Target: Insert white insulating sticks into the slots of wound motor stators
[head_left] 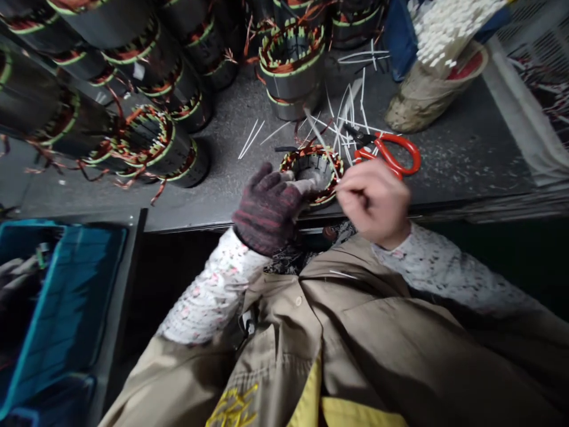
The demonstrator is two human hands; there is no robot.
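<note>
A motor stator (311, 169) with copper windings and yellow-green slot liners stands at the bench's front edge. My left hand (269, 207), in a dark striped glove with pale fingertips, grips its left side, with fingers reaching over the rim into the bore. On the right, my bare right hand (376, 198) is closed in a pinch at the stator's rim, slightly blurred. A thin white cable tie (320, 139) runs from its fingertips up across the windings. Just beyond that hand lie red-handled snips (398, 153), partly hidden by it.
Loose white cable ties (349, 118) are scattered behind the stator. Another stator (291, 71) stands farther back, and stacked stators (133, 29) fill the left. A can (415, 107) holds a bundle of white ties at right. Below left is a blue crate (84, 284).
</note>
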